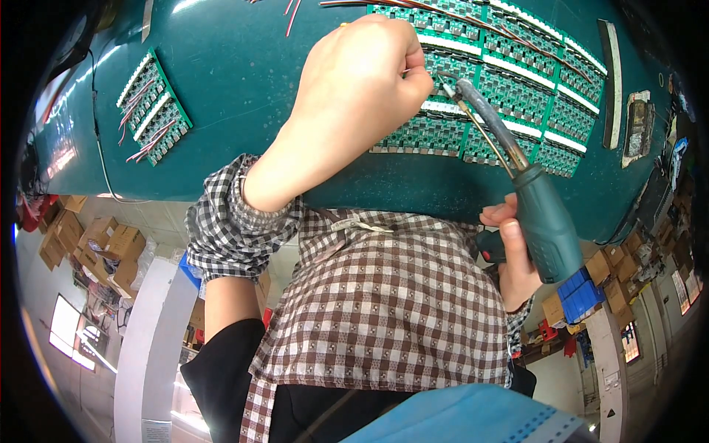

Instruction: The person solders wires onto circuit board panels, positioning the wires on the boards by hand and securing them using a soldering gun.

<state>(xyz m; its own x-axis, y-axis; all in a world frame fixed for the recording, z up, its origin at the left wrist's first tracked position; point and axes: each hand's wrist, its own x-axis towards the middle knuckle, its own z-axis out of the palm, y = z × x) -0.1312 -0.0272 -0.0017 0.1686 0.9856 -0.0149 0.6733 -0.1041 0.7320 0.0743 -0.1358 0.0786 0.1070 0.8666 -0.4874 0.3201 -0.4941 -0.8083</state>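
My right hand (517, 251) is wrapped round the handle of a dark green soldering gun (546, 221), which has a curved metal barrel and a thin feed tube beside it. The gun's tip points up and left at a panel of green circuit boards (509, 96) with white connector rows. Close to that tip, my left hand (369, 66) is closed in a pinch over the panel's left side. What its fingertips hold, if anything, is hidden. Thin red and dark wires (509, 33) lie across the top of the panel.
A smaller board panel (155, 107) with wires attached lies at the left of the green table mat (236, 81). More loose wires (293, 15) are at the far edge. Right of the large panel are a pale strip (611, 85) and a worn block (636, 127). A dark cable (100, 148) hangs at left.
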